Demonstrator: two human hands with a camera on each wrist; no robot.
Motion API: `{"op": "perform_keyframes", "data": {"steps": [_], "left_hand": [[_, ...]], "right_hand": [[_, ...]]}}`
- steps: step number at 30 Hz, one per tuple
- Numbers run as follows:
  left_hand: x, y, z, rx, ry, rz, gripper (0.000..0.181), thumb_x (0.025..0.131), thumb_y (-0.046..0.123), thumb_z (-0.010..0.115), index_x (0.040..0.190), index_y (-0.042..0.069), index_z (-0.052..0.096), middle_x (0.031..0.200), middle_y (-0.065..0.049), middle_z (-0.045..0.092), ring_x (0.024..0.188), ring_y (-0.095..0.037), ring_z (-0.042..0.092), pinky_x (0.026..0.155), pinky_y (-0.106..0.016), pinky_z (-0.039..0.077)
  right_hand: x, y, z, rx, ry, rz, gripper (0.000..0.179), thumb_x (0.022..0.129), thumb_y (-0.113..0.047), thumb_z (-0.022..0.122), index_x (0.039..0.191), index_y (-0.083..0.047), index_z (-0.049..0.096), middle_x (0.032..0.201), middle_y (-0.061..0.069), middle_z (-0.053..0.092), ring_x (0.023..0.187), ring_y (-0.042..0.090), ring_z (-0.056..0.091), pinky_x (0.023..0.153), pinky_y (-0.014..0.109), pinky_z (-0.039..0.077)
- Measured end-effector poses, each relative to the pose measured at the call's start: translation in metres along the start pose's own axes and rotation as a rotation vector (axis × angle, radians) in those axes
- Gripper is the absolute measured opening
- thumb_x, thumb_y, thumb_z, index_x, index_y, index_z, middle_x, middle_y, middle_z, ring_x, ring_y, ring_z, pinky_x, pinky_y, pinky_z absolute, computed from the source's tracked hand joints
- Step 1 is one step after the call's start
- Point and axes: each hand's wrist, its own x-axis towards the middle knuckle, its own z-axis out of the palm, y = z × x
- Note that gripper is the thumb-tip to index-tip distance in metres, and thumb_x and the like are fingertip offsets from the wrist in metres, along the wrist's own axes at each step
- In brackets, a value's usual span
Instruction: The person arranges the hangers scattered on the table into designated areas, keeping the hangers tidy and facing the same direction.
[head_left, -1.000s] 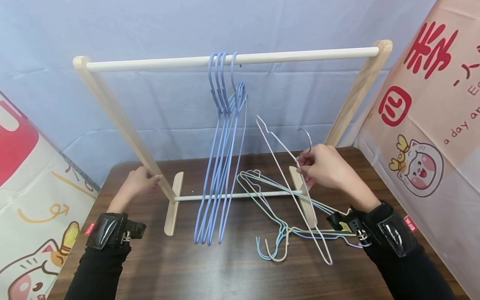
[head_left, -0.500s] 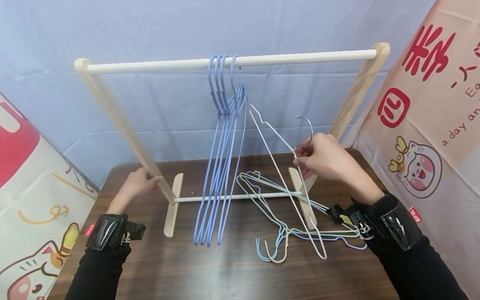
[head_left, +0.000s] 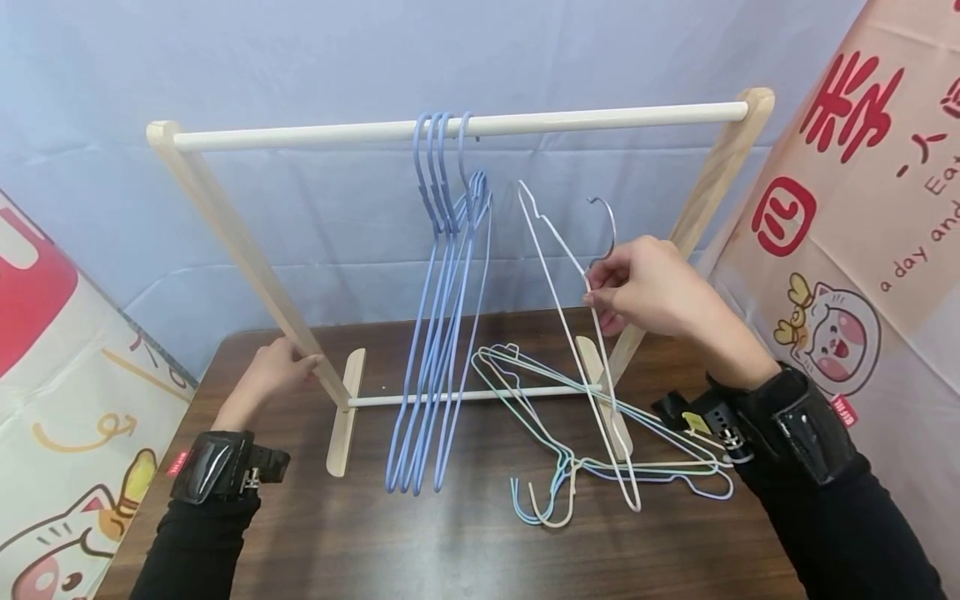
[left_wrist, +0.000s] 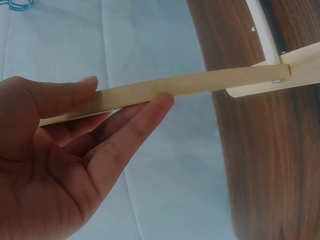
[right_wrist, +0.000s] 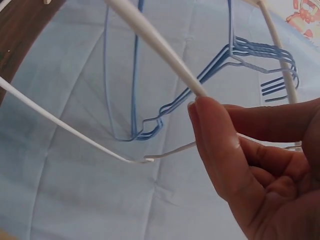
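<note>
My right hand point(head_left: 645, 287) pinches a white wire hanger point(right_wrist: 160, 52) near its neck, thumb against the fingers. The hanger stands tilted in the air right of the hung ones, with its bare metal hook point(head_left: 611, 221) up, below the rail point(head_left: 600, 122) of a wooden clothes rack. Several blue hangers point(head_left: 456, 217) hang by their hooks near the rail's middle. At the rack's left post point(left_wrist: 190, 84), my left hand point(head_left: 273, 371) holds the wood between thumb and fingers.
Several loose pastel hangers point(head_left: 573, 460) lie tangled on the brown table point(head_left: 420, 550), around the rack's right foot point(head_left: 592, 358). A white lower bar point(head_left: 525, 391) joins both feet. Pale blue cloth point(head_left: 337, 50) backs the scene, with printed cloth point(head_left: 840, 250) at the right.
My right hand has risen, lifting the white hanger so its hook comes nearer the rail. My left hand stays on the post, and the blue hangers hang as before.
</note>
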Motion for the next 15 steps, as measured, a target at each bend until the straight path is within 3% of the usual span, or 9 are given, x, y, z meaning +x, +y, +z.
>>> {"op": "perform_keyframes", "data": {"steps": [15], "left_hand": [[-0.001, 0.000, 0.000, -0.002, -0.012, -0.006, 0.037, 0.093, 0.018, 0.050, 0.106, -0.015, 0.056, 0.085, -0.023, 0.066, 0.075, -0.031, 0.065, 0.065, -0.040, 0.048]], "right_hand": [[0.005, -0.030, -0.007, 0.025, 0.059, 0.025, 0.008, 0.083, 0.000, 0.059, 0.084, 0.008, 0.058, 0.069, 0.015, 0.061, 0.052, 0.022, 0.064, 0.052, 0.031, 0.052]]}}
